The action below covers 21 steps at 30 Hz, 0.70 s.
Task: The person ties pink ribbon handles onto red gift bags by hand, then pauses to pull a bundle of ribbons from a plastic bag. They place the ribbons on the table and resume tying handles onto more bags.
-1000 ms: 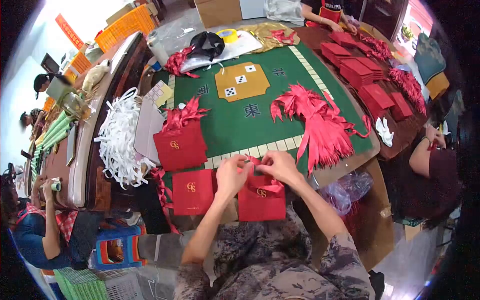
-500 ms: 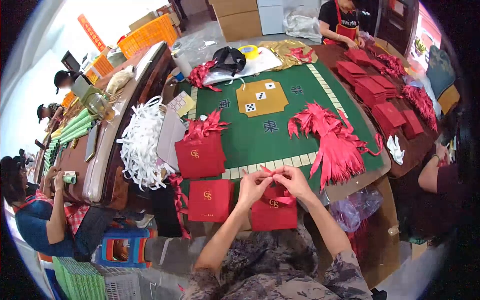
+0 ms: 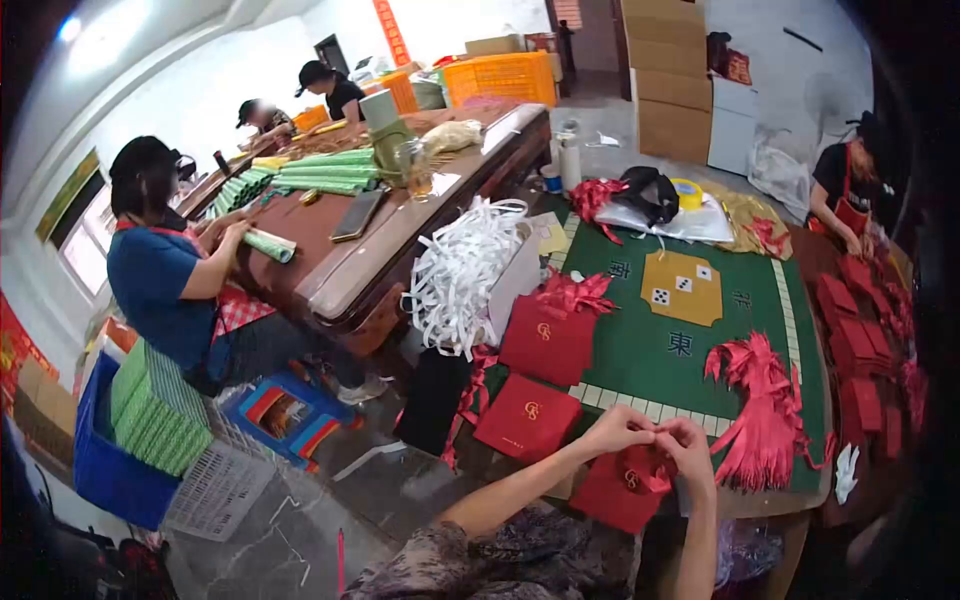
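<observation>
At the table's near edge, a red paper bag with a gold emblem lies under my hands. A red ribbon loops over its front on the right. My left hand is closed in a pinch at the bag's upper edge, fingertips almost touching those of my right hand. The right one is pinched too; the ribbon ends between the fingers are mostly hidden. Just left lies a stack of red bags, and beyond it another red stack with ribbons on top. A pile of cut red ribbons lies to the right.
White ribbons heap beside a box on the left. The green mat carries a black bag and yellow tape at its far end. A person rolls green paper at the left table; another works at far right.
The head view has swung left, so the table now appears farther right and more of the left workers shows. Both hands stay pinched together above the same red bag.
</observation>
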### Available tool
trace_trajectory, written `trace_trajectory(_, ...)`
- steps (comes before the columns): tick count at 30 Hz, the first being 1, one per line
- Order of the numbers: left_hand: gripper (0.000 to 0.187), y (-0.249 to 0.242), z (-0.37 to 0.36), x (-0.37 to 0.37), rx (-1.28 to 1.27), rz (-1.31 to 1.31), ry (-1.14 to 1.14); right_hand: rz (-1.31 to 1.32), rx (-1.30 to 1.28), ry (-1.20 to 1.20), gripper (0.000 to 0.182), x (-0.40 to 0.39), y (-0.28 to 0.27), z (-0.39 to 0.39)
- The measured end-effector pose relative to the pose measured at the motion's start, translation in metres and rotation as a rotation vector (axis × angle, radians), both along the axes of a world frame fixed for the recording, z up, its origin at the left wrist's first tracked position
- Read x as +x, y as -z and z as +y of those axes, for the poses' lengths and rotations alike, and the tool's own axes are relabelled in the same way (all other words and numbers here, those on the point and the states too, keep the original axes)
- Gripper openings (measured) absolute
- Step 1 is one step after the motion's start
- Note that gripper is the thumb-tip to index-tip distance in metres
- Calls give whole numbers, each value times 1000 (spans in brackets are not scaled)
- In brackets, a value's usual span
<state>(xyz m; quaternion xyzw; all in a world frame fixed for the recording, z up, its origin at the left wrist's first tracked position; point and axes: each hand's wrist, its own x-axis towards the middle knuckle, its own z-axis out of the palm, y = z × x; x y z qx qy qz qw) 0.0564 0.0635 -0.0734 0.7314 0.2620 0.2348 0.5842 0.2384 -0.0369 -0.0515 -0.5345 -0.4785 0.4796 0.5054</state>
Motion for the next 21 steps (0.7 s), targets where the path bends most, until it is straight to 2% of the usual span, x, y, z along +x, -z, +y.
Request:
trace_trajectory(3,18,-12,-10,0,5,-105,41,128,30,31,10,-1,2,-2)
trace_trajectory(4,28,-4,-14,2,85,-118,-28,165,49,79,6,-5,-5,-4)
trace_trajectory(5,28,-1,-13,-2,78,-120,-27,162,42,81,6,-3,-2,-2)
trace_trajectory(7,50,13,-24,-5,743,-16,-517,-1,9,269,9,10,17,-7)
trace_trajectory(9,70,-5,-42,-21,277,13,-377,-18,25,392,11,9,17,-5)
trace_trajectory(11,75,-40,-55,-34,60,128,-185,158,34,454,13,4,16,-4)
trace_trajectory(12,72,-24,-52,-33,15,50,-150,166,-74,385,16,10,15,-3)
trace_trajectory(13,70,-8,-51,-30,-29,-25,-122,-27,46,440,18,2,2,-2)
trace_trajectory(15,70,-9,-50,-34,182,-2,-135,-34,-16,296,16,18,2,5)
trace_trajectory(16,68,-22,-54,-37,87,-10,-117,-100,96,275,14,18,1,9)
trace_trajectory(21,62,-30,-65,-49,51,-12,-55,-81,66,370,15,35,5,35)
